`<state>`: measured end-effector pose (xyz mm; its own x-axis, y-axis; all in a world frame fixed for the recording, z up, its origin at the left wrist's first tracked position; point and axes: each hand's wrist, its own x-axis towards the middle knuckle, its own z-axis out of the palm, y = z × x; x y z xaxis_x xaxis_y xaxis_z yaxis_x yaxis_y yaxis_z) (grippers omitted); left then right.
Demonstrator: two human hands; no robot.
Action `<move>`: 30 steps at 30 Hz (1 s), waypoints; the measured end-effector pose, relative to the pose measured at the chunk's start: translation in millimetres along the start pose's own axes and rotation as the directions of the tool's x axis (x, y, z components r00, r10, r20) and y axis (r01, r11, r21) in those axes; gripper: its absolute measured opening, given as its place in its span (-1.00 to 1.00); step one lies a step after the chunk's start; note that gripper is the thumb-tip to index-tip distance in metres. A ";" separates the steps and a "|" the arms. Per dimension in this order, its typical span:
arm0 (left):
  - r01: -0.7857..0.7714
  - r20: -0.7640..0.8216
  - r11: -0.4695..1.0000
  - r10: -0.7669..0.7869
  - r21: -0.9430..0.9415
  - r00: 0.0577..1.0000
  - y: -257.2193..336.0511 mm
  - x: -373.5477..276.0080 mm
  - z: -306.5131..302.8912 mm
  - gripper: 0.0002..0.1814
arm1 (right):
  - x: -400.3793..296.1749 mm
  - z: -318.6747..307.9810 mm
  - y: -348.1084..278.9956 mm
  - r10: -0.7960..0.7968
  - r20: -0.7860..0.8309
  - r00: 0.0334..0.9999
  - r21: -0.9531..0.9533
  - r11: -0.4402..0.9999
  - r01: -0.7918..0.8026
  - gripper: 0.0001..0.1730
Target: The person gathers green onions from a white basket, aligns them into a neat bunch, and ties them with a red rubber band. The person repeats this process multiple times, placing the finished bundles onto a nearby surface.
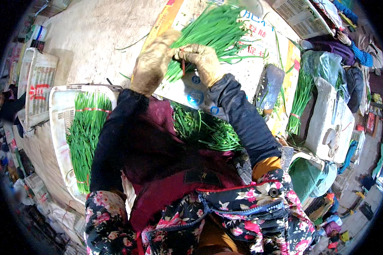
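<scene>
Both my hands wear soiled tan work gloves and meet near the cut ends of a bundle of garlic chives (pixel 210 32). My left hand (pixel 154 62) grips the bundle from its left side, and its outline is blurred. My right hand (pixel 202 59) bends over the stems, its fingers closed by a thin red tie (pixel 183 66) that hangs against them. The fingertips are partly hidden. Under the bundle lies a white printed sheet (pixel 223 68) with writing. A broad dark blade (pixel 269 84) with a wooden handle rests to the right of my right hand.
To my left stands a white plastic crate (pixel 56 127) with tied chives (pixel 87 137). Loose greens (pixel 210 130) lie below the sheet's near edge. At right are another tied bunch (pixel 296 105), a white foam box (pixel 325 127) and another person's hand (pixel 343 37).
</scene>
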<state>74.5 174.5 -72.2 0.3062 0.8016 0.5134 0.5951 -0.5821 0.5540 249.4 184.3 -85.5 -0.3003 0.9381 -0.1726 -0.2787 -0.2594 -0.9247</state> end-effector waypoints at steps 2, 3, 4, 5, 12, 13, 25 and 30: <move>0.246 0.050 0.969 -0.247 0.033 0.968 1.4 -18.8 4.4 -0.35 | -1.2 -3.4 14.3 0.075 -0.071 0.995 0.172 0.983 -0.062 -0.83; 0.283 0.115 0.945 -0.303 0.162 0.946 2.2 -25.5 4.0 -0.22 | -0.6 -4.7 18.0 -0.017 -0.058 0.998 0.153 0.988 0.025 -0.81; 0.355 0.195 0.882 -0.424 0.310 0.884 2.9 -29.3 3.5 -0.09 | 0.2 -5.0 20.3 -0.009 -0.014 1.000 0.078 0.997 0.010 -0.81; 0.298 0.206 0.870 -0.399 0.393 0.893 4.0 -30.6 4.4 0.02 | 1.0 -5.8 19.6 -0.093 0.010 0.996 0.028 0.995 0.093 -0.81; 0.216 0.250 0.535 -0.666 0.816 0.703 6.8 -40.1 58.9 0.19 | -4.9 13.0 23.2 -0.565 0.465 0.682 -0.752 0.156 0.641 -0.92; 0.265 0.276 0.540 -0.720 0.799 0.637 3.8 -44.1 67.5 0.05 | -2.7 21.5 30.5 -0.499 0.349 0.793 -0.840 0.209 0.501 -0.89; 0.398 0.315 0.726 -0.632 0.561 0.708 -10.4 -44.4 61.8 0.20 | -64.4 -44.9 27.1 -0.168 0.230 0.959 -0.565 0.779 0.272 -0.78; 0.389 0.316 0.721 -0.633 0.573 0.707 -12.8 -40.1 53.4 0.29 | -115.3 -71.8 70.6 0.016 0.137 0.990 -0.288 0.957 0.024 -0.82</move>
<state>94.3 157.0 -134.9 0.0748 0.9779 -0.1951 0.9742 -0.0299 0.2236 329.9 74.3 -155.2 -0.4266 0.8936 -0.1395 -0.0115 -0.1595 -0.9871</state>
